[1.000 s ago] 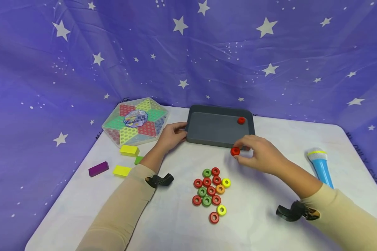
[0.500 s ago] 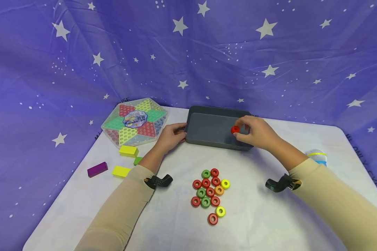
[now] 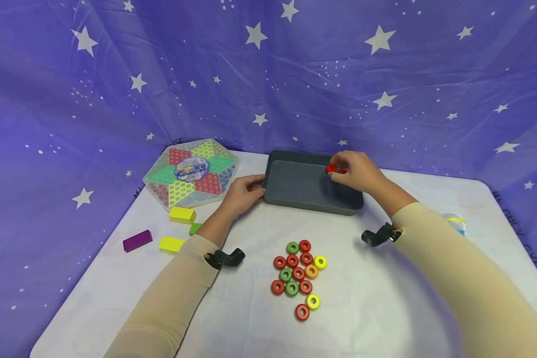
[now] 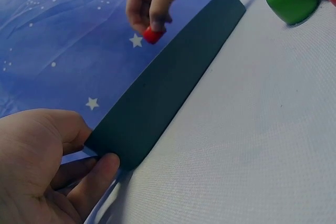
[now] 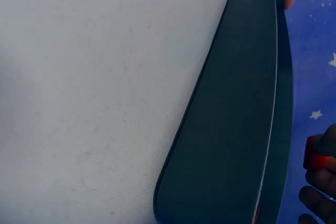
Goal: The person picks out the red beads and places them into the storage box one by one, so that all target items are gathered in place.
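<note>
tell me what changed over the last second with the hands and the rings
The right hand, pinching a red ring, carried it from the table in front of the grey tray up over the tray's far right corner, beside the red ring already there, now mostly hidden. The left hand kept its grip on the tray's left edge. The pile of rings and the checkers board stayed put.

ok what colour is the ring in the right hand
Red. The ring, pinched by the right hand over the tray, shows best in the head view.
</note>
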`<action>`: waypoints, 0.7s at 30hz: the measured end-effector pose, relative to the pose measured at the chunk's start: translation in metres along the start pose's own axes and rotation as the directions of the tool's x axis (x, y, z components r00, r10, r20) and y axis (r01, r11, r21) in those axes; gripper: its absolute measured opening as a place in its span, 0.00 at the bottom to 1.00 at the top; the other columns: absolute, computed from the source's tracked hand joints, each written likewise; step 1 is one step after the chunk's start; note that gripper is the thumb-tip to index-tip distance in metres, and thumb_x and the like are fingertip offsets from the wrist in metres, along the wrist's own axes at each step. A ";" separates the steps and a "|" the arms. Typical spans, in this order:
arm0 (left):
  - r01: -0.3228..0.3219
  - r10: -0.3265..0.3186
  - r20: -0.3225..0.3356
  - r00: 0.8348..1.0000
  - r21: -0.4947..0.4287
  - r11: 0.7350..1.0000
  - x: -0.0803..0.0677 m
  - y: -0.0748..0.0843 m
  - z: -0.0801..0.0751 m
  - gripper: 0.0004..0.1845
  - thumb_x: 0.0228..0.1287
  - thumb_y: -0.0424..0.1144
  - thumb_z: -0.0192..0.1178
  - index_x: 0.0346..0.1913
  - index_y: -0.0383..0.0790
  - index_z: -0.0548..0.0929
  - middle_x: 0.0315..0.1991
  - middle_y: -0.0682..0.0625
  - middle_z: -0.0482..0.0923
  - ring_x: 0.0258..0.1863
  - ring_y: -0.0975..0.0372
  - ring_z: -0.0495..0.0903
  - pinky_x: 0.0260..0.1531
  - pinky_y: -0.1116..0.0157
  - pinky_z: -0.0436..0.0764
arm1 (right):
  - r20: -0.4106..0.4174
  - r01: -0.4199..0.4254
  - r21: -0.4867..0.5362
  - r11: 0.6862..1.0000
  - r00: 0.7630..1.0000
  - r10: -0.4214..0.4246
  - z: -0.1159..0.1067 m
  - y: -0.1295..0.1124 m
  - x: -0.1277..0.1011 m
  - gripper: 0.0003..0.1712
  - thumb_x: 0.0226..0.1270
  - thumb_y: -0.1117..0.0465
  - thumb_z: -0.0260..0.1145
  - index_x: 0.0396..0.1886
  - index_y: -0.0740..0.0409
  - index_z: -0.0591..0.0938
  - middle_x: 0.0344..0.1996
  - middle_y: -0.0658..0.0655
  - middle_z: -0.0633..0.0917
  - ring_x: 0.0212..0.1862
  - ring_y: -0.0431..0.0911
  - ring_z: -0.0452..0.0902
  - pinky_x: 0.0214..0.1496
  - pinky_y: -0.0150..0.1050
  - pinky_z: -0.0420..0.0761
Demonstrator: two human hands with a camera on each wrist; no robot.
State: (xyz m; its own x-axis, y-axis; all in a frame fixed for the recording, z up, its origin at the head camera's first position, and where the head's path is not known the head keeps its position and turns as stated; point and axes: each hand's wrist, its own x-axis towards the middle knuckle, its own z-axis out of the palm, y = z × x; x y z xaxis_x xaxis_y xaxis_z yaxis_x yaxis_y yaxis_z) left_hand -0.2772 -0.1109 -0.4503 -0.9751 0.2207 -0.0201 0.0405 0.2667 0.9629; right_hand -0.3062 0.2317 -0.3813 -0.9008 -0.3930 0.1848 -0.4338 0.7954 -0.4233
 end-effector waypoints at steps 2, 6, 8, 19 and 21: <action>-0.005 0.005 -0.002 1.000 -0.001 1.000 0.000 0.000 -0.001 0.24 0.69 0.30 0.62 0.67 0.41 0.79 0.60 0.43 0.81 0.52 0.56 0.85 0.44 0.64 0.89 | 0.006 -0.014 -0.002 1.000 1.000 0.014 0.002 0.004 0.005 0.17 0.60 0.57 0.73 0.47 0.60 0.84 0.43 0.59 0.87 0.45 0.54 0.81 0.49 0.51 0.83; -0.011 0.011 0.001 1.000 -0.003 1.000 -0.001 0.000 -0.001 0.25 0.69 0.29 0.62 0.68 0.39 0.78 0.61 0.43 0.81 0.52 0.55 0.85 0.44 0.64 0.89 | 0.019 -0.041 -0.037 0.999 0.999 0.041 0.009 0.012 0.013 0.18 0.60 0.56 0.73 0.47 0.60 0.84 0.44 0.60 0.87 0.47 0.54 0.82 0.50 0.51 0.83; -0.012 0.012 0.002 1.000 0.001 1.000 -0.001 0.000 -0.001 0.25 0.69 0.29 0.62 0.68 0.38 0.77 0.61 0.42 0.80 0.52 0.55 0.85 0.44 0.64 0.89 | 0.032 -0.049 -0.061 0.997 0.998 0.051 0.012 0.015 0.016 0.19 0.60 0.56 0.73 0.48 0.61 0.84 0.44 0.60 0.87 0.47 0.54 0.82 0.50 0.52 0.83; -0.018 0.018 -0.004 1.000 0.020 1.000 -0.002 0.000 -0.001 0.25 0.69 0.30 0.62 0.68 0.37 0.77 0.62 0.43 0.80 0.52 0.55 0.84 0.44 0.64 0.89 | 0.047 -0.070 -0.187 0.980 0.996 0.080 0.024 0.021 0.023 0.22 0.60 0.54 0.71 0.51 0.60 0.83 0.42 0.60 0.84 0.43 0.55 0.79 0.46 0.55 0.81; -0.024 0.024 0.000 1.000 0.023 0.999 -0.001 0.001 -0.001 0.25 0.69 0.30 0.62 0.69 0.37 0.77 0.62 0.43 0.80 0.52 0.55 0.84 0.44 0.64 0.89 | 0.043 -0.080 -0.203 0.976 0.995 0.091 0.024 0.022 0.023 0.22 0.60 0.54 0.71 0.52 0.60 0.83 0.42 0.60 0.84 0.42 0.56 0.78 0.45 0.55 0.80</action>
State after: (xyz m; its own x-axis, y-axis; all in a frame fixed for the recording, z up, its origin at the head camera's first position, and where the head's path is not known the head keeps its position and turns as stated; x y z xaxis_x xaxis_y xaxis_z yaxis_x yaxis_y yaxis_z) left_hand -0.2765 -0.1116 -0.4493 -0.9739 0.2271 0.0031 0.0690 0.2825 0.9568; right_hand -0.3364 0.2291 -0.4073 -0.9348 -0.3385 0.1072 -0.3549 0.9014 -0.2482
